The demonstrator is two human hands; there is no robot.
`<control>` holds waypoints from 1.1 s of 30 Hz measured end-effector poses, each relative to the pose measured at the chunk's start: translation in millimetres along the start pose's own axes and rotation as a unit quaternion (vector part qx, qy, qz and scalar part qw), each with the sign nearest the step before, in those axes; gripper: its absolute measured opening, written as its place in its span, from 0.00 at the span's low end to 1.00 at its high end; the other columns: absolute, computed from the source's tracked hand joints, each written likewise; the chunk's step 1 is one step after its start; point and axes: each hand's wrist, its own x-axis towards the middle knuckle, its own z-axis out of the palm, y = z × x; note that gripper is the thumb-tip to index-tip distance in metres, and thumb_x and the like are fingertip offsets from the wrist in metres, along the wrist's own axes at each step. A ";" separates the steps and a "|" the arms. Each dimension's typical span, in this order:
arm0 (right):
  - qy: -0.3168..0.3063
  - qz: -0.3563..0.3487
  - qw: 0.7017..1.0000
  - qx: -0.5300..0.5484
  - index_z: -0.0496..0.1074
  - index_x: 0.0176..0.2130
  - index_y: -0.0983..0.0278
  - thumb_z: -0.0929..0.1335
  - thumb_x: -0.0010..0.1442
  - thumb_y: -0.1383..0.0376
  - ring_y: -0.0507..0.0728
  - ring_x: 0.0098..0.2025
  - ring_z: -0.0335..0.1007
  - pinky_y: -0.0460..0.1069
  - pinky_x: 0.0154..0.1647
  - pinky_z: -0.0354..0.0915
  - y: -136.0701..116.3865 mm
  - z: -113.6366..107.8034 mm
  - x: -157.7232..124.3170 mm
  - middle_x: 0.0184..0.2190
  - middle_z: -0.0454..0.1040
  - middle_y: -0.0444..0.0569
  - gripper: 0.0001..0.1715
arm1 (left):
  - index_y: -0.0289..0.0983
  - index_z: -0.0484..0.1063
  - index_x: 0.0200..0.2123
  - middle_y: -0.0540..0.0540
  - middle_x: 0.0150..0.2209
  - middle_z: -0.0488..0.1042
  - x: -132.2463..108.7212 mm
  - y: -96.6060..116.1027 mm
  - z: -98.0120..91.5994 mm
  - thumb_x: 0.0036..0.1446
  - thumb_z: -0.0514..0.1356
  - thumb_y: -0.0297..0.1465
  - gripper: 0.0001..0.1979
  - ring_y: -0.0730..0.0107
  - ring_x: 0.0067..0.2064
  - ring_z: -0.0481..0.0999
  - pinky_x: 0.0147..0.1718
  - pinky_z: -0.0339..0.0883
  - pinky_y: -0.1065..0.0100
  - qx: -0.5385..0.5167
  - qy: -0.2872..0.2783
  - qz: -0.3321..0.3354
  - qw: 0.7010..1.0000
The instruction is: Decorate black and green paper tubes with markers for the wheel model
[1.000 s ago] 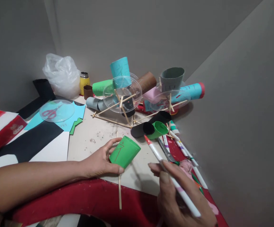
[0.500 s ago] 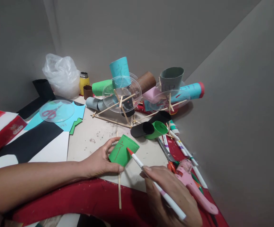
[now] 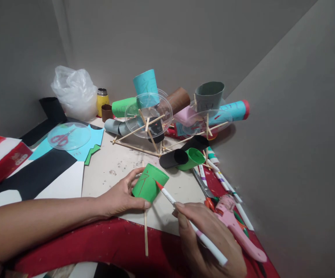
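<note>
My left hand [image 3: 125, 196] is closed round a green paper tube [image 3: 150, 182], thumb at its lower edge and fingers behind it. The tube is tilted and carries thin, dark drawn lines on its side. In my right hand [image 3: 210, 235] is a white marker pen [image 3: 195, 227], its red tip touching or almost touching the tube's side. A thin wooden stick [image 3: 146, 235] lies beneath the tube, passing under my left hand and over the red cloth.
Behind stands a stick frame [image 3: 135, 148] with clear plastic discs and coloured paper tubes. A black tube [image 3: 173, 158] lies before it. At right are scissors [image 3: 203, 185], a pink glue gun [image 3: 237, 227] and markers. Paper sheets, a plastic bag [image 3: 75, 92] and a yellow bottle [image 3: 102, 102] are left.
The green tube has shifted slightly left and up in my left hand. A short new line shows near the marker tip, which has barely moved.
</note>
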 end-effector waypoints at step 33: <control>0.077 0.030 0.997 -0.008 0.76 0.49 0.67 0.69 0.59 0.81 0.54 0.30 0.76 0.51 0.30 0.71 1.7 0.1 -8.9 0.33 0.79 0.48 0.20 | 0.41 0.59 0.64 0.41 0.56 0.73 2.9 1.6 -1.2 0.40 0.77 0.31 0.49 0.59 0.53 0.73 0.52 0.63 0.61 -0.068 0.004 -0.016 0.998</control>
